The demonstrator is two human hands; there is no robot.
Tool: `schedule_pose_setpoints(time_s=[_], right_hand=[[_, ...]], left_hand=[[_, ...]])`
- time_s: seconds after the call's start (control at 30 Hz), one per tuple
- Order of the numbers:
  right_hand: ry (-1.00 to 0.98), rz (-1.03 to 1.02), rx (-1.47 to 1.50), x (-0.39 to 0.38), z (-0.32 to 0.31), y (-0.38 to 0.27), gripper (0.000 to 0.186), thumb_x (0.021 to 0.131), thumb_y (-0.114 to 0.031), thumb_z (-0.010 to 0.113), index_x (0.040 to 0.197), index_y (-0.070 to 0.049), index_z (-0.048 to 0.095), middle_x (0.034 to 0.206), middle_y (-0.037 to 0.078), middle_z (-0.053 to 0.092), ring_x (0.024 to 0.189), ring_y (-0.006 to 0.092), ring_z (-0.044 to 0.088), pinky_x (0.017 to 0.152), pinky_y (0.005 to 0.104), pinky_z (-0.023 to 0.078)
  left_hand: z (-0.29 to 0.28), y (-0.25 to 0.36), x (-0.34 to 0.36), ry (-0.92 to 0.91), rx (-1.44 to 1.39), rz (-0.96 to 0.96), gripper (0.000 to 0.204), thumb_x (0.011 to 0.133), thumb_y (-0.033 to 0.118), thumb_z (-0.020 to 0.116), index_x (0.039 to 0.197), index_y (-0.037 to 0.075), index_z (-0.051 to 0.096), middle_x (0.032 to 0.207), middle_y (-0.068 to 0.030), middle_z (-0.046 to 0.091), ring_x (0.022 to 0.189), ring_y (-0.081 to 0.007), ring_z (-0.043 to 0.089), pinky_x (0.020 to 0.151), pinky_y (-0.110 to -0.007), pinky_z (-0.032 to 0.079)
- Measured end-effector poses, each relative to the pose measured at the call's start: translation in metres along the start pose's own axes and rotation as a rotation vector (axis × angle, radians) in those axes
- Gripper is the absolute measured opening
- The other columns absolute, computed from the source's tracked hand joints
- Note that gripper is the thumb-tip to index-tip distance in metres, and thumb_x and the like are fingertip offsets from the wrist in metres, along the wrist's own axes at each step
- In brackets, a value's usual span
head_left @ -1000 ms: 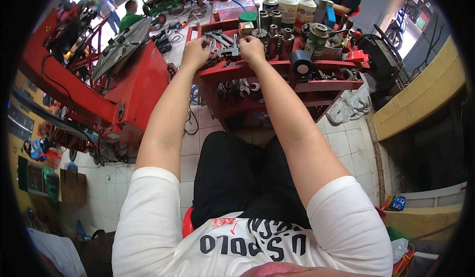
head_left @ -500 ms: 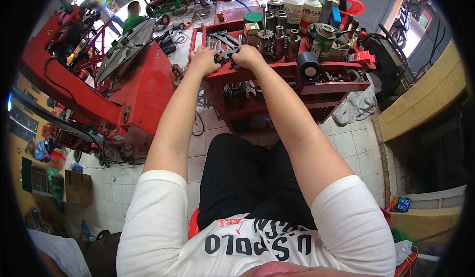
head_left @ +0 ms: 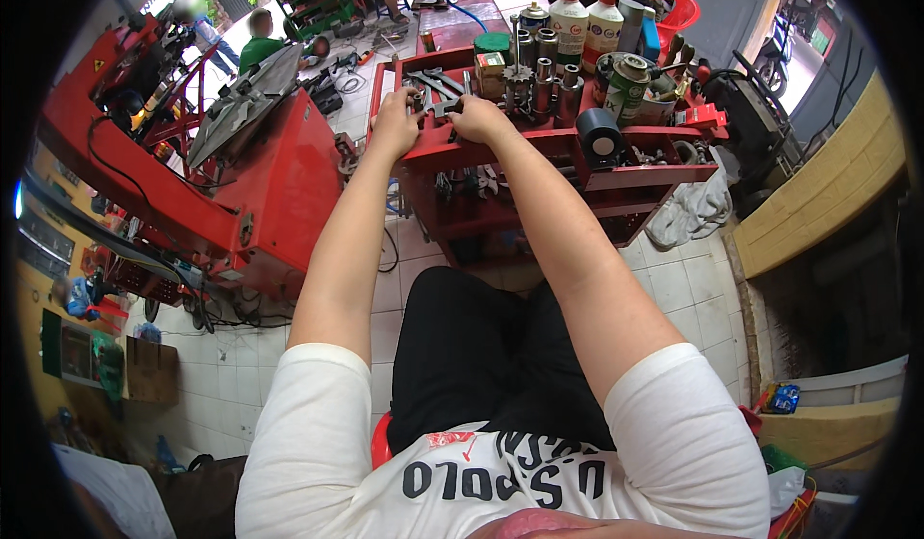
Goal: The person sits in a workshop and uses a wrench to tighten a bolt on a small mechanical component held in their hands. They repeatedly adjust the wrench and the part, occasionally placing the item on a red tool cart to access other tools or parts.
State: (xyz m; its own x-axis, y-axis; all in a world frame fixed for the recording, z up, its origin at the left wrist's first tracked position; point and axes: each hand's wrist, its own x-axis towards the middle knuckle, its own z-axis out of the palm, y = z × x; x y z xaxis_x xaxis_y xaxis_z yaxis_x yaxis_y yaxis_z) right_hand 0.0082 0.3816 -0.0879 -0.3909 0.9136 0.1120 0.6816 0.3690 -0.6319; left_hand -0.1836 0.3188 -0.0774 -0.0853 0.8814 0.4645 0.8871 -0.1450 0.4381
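Both my arms reach forward to the top tray of a red tool cart (head_left: 539, 144). At its near left corner is my left hand (head_left: 396, 125), fingers curled around something small and dark that I cannot make out. Close to its right, my right hand (head_left: 480, 119) has its fingers bent and closed on a metal wrench (head_left: 444, 109), whose jaw end shows between the two hands. Several more wrenches (head_left: 438, 81) lie in the tray just beyond my fingers. My fingertips are partly hidden.
Upright sockets (head_left: 543, 85), white bottles (head_left: 570, 27), a green can (head_left: 628, 87) and a dark cylinder (head_left: 601, 138) crowd the cart's right side. A large red machine (head_left: 279, 178) stands at left. A grey rag (head_left: 691, 214) lies on the floor. Other people sit farther back.
My left hand has drawn slightly left and nearer, and my right hand sits a little lower. More of a person's arm shows at the back right.
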Motion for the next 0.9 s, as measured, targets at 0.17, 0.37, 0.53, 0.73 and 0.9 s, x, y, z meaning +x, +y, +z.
schedule_pose_setpoints(time_s=[0.17,0.37,0.53,0.73,0.9], right_hand=[[0.152,-0.034,0.009,-0.018,-0.006,-0.012,0.048,0.092,-0.037,0.068,0.127,-0.004,0.067,0.129,0.023,0.069,0.119,0.0387,0.067,0.101,0.0495,0.053],[0.25,-0.118,0.048,-0.048,-0.019,-0.033,0.042,0.095,-0.042,0.063,0.112,-0.005,0.075,0.1,0.024,0.075,0.098,0.0426,0.072,0.091,0.0528,0.056],[0.266,-0.193,0.102,-0.04,-0.016,-0.022,0.045,0.104,-0.044,0.05,0.106,-0.008,0.077,0.1,0.025,0.075,0.096,0.045,0.071,0.09,0.0548,0.055],[0.221,-0.221,0.117,-0.025,-0.005,-0.012,0.044,0.107,-0.04,0.052,0.111,-0.003,0.075,0.101,0.028,0.073,0.099,0.047,0.069,0.088,0.0529,0.053],[0.155,-0.237,0.094,-0.011,-0.001,-0.003,0.039,0.107,-0.035,0.051,0.112,-0.003,0.073,0.108,0.027,0.073,0.105,0.0462,0.068,0.093,0.0542,0.052]], left_hand=[[0.0,-0.003,0.0,0.004,-0.243,0.146,0.039,0.093,0.002,0.067,0.13,0.009,0.058,0.123,-0.0175,0.065,0.114,-0.0352,0.068,0.096,-0.045,0.052],[-0.006,0.001,-0.003,-0.01,-0.165,0.235,0.041,0.093,-0.003,0.06,0.131,0.009,0.055,0.122,-0.0225,0.064,0.108,-0.041,0.069,0.092,-0.049,0.055],[-0.008,0.021,-0.006,0.02,0.026,0.321,0.043,0.093,-0.001,0.063,0.134,0.007,0.054,0.124,-0.02,0.059,0.114,-0.0401,0.065,0.093,-0.048,0.055],[-0.009,0.018,-0.006,0.035,0.046,0.361,0.043,0.091,0.004,0.069,0.131,0.014,0.057,0.121,-0.0208,0.059,0.102,-0.0465,0.067,0.086,-0.054,0.057],[-0.009,0.021,-0.009,0.046,0.061,0.412,0.041,0.091,0.005,0.069,0.13,0.013,0.059,0.118,-0.0213,0.061,0.097,-0.0477,0.068,0.082,-0.054,0.058]])
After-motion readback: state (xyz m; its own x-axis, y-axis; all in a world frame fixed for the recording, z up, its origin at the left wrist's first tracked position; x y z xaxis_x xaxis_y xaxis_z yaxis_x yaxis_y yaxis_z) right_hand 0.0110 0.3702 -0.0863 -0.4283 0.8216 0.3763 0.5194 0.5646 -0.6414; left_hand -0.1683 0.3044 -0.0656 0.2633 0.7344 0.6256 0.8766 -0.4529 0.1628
